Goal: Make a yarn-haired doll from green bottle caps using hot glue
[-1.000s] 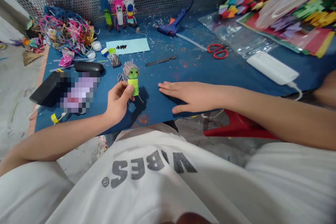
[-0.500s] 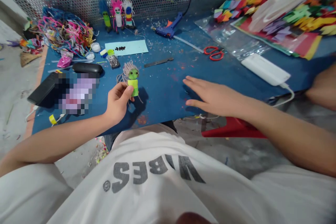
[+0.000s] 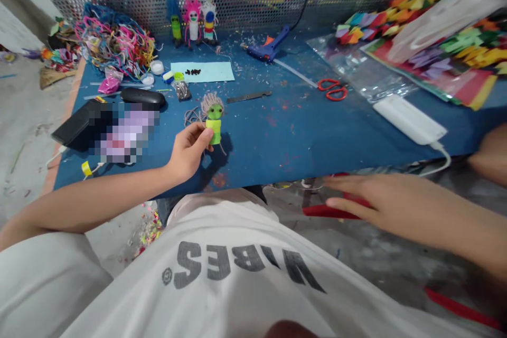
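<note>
My left hand (image 3: 189, 149) pinches a small green doll (image 3: 214, 121) with grey yarn hair and holds it upright on the blue table (image 3: 301, 132). My right hand (image 3: 368, 203) hovers off the table's near edge, below it, with fingers stretched out flat and nothing in them, above a red stool (image 3: 336, 210). Three finished dolls (image 3: 193, 20) with blue, pink and white hair stand in a row at the back by the mesh wall.
A heap of coloured yarn (image 3: 114, 42) lies at the back left. A blue glue gun (image 3: 268, 48), red scissors (image 3: 332, 90), a white power bank (image 3: 410, 119) and a black case (image 3: 142, 97) lie on the table. Coloured paper (image 3: 439, 47) fills the right.
My right hand has slid off the table to the right and down, past the near edge. My left hand has kept the green doll in place.
</note>
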Tool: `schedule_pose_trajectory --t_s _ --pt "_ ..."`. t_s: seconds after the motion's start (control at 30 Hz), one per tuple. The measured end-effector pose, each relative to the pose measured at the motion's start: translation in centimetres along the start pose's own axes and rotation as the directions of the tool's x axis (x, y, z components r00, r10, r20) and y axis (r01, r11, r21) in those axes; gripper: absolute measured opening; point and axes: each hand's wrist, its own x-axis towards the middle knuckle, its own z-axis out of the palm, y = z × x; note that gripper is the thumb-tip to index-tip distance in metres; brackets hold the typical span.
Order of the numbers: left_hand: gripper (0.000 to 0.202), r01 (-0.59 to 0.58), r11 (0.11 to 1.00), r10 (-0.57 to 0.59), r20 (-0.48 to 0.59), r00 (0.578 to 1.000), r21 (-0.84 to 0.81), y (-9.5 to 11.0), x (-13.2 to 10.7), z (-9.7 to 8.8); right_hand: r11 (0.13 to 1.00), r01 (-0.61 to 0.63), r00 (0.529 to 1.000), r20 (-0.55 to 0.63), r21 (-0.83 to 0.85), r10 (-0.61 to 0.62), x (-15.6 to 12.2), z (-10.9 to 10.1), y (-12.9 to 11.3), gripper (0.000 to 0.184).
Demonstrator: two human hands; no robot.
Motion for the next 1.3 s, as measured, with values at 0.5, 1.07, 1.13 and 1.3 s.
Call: schedule_pose_trajectory --t_s 0.5,1.07,1.13,1.3 --pt "0.047 -0.161 0.952 0.153 0.049 0.987 0.261 -1.6 -0.5 -1.2 0.444 0.497 0.863 -0.478 0.745 -0.164 20.0 -1.8 -11.6 0.064" --pt "0.021 -0.225 0.747 0.362 -0.099 0.927 0.626 1.9 5.0 -3.7 0.765 0.464 0.832 -0.516 0.447 -0.203 26.0 0.4 -8.6 0.045" --pt "0.017 -0.199 0.604 0.337 -0.021 0.941 0.772 3.2 8.6 -5.5 0.788 0.445 0.844 -0.494 0.426 -0.21 26.1 0.3 -8.7 0.045" --pt "0.026 0.028 0.315 0.287 -0.124 0.95 0.949 4.1 15.8 -8.8 0.823 0.431 0.865 -0.429 0.369 -0.261 25.1 -0.5 -9.2 0.045"
